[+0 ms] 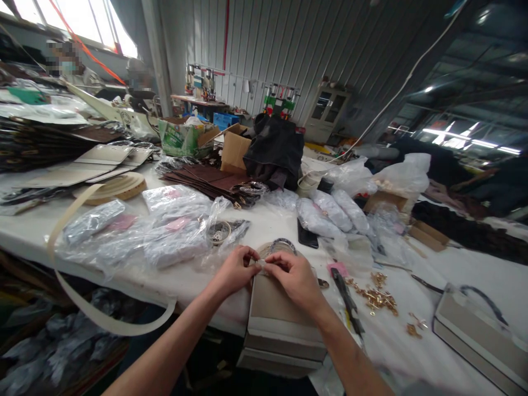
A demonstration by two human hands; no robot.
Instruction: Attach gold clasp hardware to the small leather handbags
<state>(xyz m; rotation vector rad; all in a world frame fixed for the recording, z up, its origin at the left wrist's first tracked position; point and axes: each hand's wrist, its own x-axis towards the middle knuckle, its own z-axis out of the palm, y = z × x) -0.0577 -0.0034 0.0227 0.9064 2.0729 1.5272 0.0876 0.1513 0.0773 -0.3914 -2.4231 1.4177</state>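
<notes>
My left hand and my right hand meet over the top end of a beige handbag. Thumb and forefinger of each are pinched together on a small pale thing, too small to name. The bag lies at the table's near edge, its lower end toward me. Just behind my fingers a dark-wrapped, curved handle rises. Right of the bag are a black-handled tool and loose gold-coloured metal fittings.
A second beige handbag lies at the right. Plastic-wrapped packets fill the left, beside a roll of beige strip whose tail hangs over the edge. A black phone and brown leather pieces lie farther back. Other people sit far left.
</notes>
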